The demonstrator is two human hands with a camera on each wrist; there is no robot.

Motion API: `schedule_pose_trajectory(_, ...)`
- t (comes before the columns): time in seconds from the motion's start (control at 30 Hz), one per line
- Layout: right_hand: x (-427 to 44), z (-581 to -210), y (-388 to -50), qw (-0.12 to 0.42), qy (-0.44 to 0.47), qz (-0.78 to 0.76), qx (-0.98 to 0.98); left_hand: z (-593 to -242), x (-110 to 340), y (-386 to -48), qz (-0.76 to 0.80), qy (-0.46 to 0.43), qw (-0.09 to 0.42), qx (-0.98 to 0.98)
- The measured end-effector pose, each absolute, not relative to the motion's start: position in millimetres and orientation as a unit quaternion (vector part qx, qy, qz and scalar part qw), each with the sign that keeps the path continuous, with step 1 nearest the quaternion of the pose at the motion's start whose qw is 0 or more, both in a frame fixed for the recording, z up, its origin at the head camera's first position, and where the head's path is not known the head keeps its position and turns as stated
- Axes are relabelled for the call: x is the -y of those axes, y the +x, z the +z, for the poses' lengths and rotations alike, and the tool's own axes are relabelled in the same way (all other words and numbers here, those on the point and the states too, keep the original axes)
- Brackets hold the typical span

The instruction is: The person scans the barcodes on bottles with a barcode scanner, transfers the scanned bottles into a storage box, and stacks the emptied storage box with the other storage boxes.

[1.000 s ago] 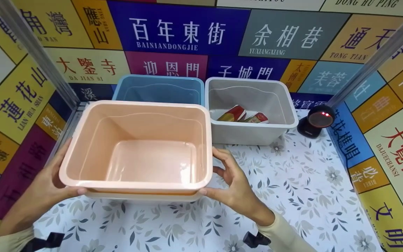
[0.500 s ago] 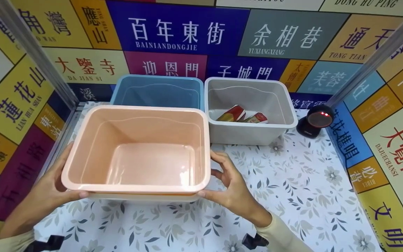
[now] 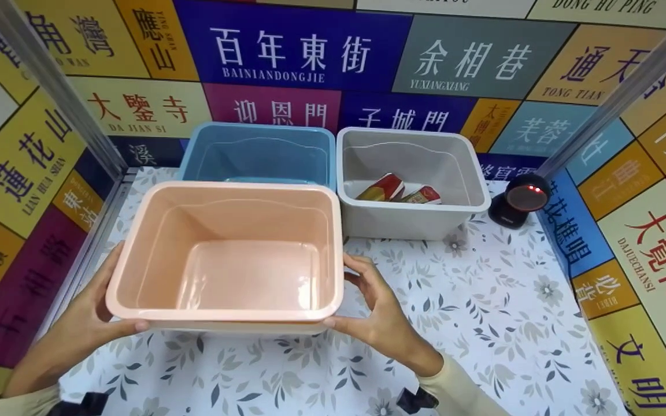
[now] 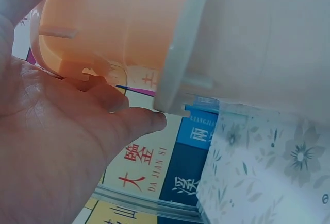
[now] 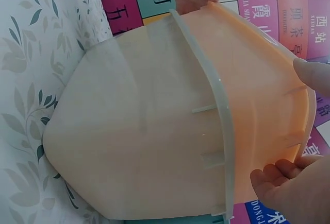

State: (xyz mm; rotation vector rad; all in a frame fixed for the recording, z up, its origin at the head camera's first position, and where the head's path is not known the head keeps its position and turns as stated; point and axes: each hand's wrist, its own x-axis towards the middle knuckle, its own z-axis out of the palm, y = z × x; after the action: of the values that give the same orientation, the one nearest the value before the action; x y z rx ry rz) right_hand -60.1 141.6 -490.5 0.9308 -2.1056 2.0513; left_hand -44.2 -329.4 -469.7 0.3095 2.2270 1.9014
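Observation:
A peach plastic bin (image 3: 240, 216) is held at its rim by both hands, its bottom bare. In the right wrist view it sits partway inside a cream bin (image 5: 139, 121), its upper wall standing out above that rim. On the left side, my left hand (image 3: 87, 318) grips the peach rim, thumb at the front corner and fingers beneath. My right hand (image 3: 379, 315) grips the opposite side, thumb at the front right corner and fingers bent against the side wall. Only a thin strip of the cream bin shows in the head view.
Behind stand a blue bin (image 3: 200, 150) and a grey bin (image 3: 411, 222); the grey one holds red and gold packets (image 3: 384, 188). A black scanner-like device (image 3: 518, 201) with red lights stands at right. A flowered cloth (image 3: 483, 300) covers the table, between patterned walls.
The peach bin, with both hands on it, has come down and slightly left in the head view. Less cream shows below its front rim, and more of the blue bin is visible.

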Motion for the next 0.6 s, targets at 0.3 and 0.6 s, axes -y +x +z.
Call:
schedule_pose_trajectory(0.3, -139.7, -501.9, -60.9, 0.036, 0.295, 0.659, 0.691, -483.2, 330.6, -46.2, 0.656, 0.113, 0.102, -0.739)
schedule_pose_trajectory(0.6, -140.6, -511.7, -59.3, 0.030, 0.285, 0.649, 0.705, -492.2, 330.8, -44.1, 0.637, 0.111, 0.104, -0.756)
